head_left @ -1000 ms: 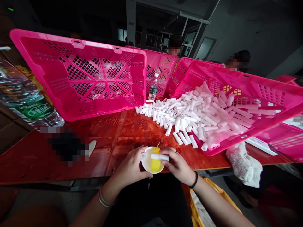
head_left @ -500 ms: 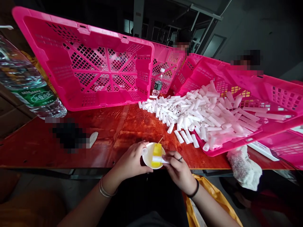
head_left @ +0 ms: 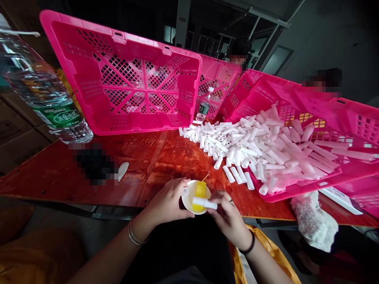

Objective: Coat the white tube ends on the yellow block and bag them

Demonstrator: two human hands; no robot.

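My left hand point(head_left: 170, 201) is wrapped round the side of a small white bowl point(head_left: 189, 195). A short white tube point(head_left: 185, 191) sits at its fingertips, end towards me, beside the bowl's rim. Inside the bowl is a bright yellow block-like piece point(head_left: 201, 189), with a thin stick point(head_left: 205, 178) poking up behind it; what the yellow material is, I cannot tell. My right hand point(head_left: 226, 213) pinches another white tube point(head_left: 205, 203) by its right end and holds it level across the bowl's near part, in front of the yellow piece.
White tubes point(head_left: 237, 144) spill in a heap from a tipped pink crate point(head_left: 296, 193) on the red-brown table point(head_left: 154, 157). Another pink crate point(head_left: 118, 128) lies on its side at the left. A large water bottle point(head_left: 63, 118) and a smaller one point(head_left: 204, 106) stand nearby. People are beyond the crates.
The view has swung slightly, shifting the scene to the right. The tube in my right hand has slid a little rightwards over the bowl and shows more of its length. My left hand keeps its hold.
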